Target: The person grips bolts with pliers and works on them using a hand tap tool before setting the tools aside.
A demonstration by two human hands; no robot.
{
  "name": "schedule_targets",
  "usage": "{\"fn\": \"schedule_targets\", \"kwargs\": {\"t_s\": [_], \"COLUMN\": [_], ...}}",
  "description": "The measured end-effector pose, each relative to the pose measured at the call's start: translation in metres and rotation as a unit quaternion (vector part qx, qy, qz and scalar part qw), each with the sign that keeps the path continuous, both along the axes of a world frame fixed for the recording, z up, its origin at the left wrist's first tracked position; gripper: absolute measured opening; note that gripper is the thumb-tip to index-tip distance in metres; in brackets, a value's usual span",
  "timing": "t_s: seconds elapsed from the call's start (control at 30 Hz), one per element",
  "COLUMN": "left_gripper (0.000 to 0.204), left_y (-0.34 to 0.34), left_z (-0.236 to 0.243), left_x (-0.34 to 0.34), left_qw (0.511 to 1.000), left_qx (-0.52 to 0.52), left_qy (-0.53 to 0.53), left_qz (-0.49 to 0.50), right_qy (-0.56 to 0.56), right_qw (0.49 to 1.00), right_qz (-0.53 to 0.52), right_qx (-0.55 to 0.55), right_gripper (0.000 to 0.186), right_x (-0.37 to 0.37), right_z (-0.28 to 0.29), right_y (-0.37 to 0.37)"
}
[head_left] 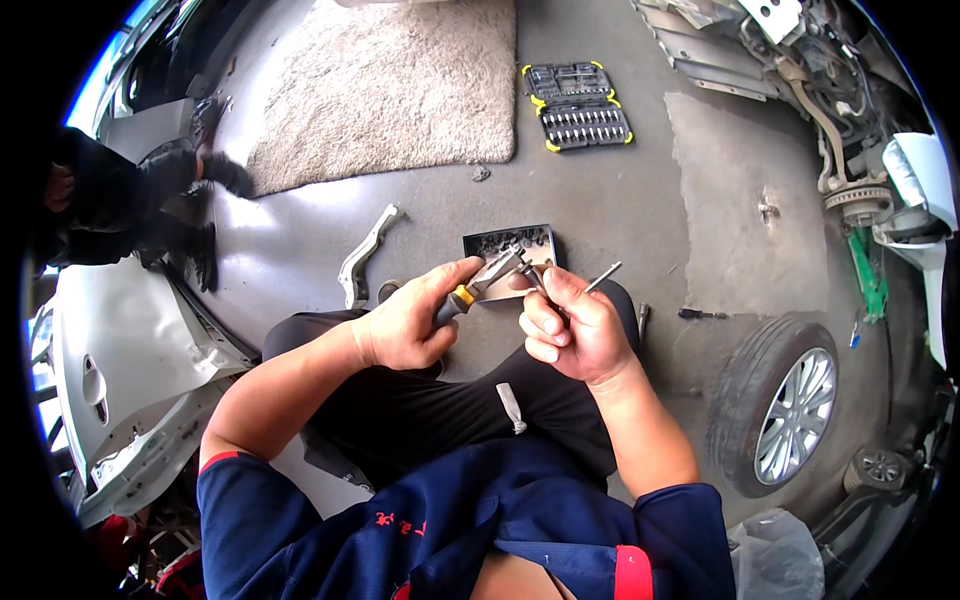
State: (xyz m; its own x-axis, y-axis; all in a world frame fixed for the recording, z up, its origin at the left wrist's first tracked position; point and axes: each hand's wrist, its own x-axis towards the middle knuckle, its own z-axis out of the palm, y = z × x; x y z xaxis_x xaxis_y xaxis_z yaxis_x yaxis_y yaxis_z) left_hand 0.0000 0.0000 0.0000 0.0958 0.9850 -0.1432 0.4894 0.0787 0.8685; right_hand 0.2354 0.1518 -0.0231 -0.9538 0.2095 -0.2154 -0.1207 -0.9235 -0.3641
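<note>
My left hand (418,315) is closed round pliers (480,283) with dark grey and yellow handles, raised in front of me at the picture's middle. Their jaws meet a small metal piece (520,255), too small to make out. Beside them my right hand (568,320) has its fingers curled round a metal part, with a thin rod (607,276) sticking out to the upper right. Just beyond both hands, a shallow open box (542,234) of small dark parts lies on the floor, partly hidden by them.
An open socket set (578,122) and rug (390,90) lie ahead. A white bracket (362,250) is left of centre; a screwdriver (700,314) and wheel (795,412) are right. Another person (120,190) stands left, above a car panel (105,370). A vehicle's brake disc (858,203) is upper right.
</note>
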Motion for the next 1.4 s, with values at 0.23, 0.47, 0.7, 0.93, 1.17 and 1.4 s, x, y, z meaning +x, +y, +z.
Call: {"fn": "schedule_targets", "kwargs": {"t_s": [0.23, 0.47, 0.7, 0.93, 1.17, 1.4], "left_gripper": [0.091, 0.083, 0.072, 0.077, 0.081, 0.084], "left_y": [0.004, -0.008, -0.018, -0.005, -0.002, 0.009], "left_z": [0.014, -0.012, -0.021, -0.004, -0.001, 0.008], "left_x": [-0.012, -0.001, 0.006, -0.001, -0.007, -0.012], "left_qw": [0.984, 0.999, 0.984, 1.0, 0.994, 0.993], "left_qx": [0.114, 0.011, -0.17, -0.01, 0.083, 0.088], "left_qy": [0.122, 0.053, 0.022, -0.018, 0.061, 0.072], "left_qz": [-0.064, -0.008, 0.038, 0.018, -0.021, -0.039], "right_qy": [0.225, -0.151, -0.211, -0.09, 0.119, 0.143], "right_qw": [0.934, 0.578, 0.57, 0.989, 0.984, 0.975], "right_qz": [0.111, -0.14, -0.043, -0.012, 0.063, 0.069], "right_qx": [-0.253, 0.789, 0.793, 0.115, -0.12, -0.158], "right_gripper": [0.051, 0.027, 0.023, 0.038, 0.046, 0.048], "right_x": [-0.003, -0.01, -0.012, -0.01, -0.007, -0.005], "right_z": [-0.002, -0.016, -0.042, 0.003, -0.006, 0.002], "right_y": [-0.022, -0.006, -0.009, -0.009, -0.003, -0.006]}}
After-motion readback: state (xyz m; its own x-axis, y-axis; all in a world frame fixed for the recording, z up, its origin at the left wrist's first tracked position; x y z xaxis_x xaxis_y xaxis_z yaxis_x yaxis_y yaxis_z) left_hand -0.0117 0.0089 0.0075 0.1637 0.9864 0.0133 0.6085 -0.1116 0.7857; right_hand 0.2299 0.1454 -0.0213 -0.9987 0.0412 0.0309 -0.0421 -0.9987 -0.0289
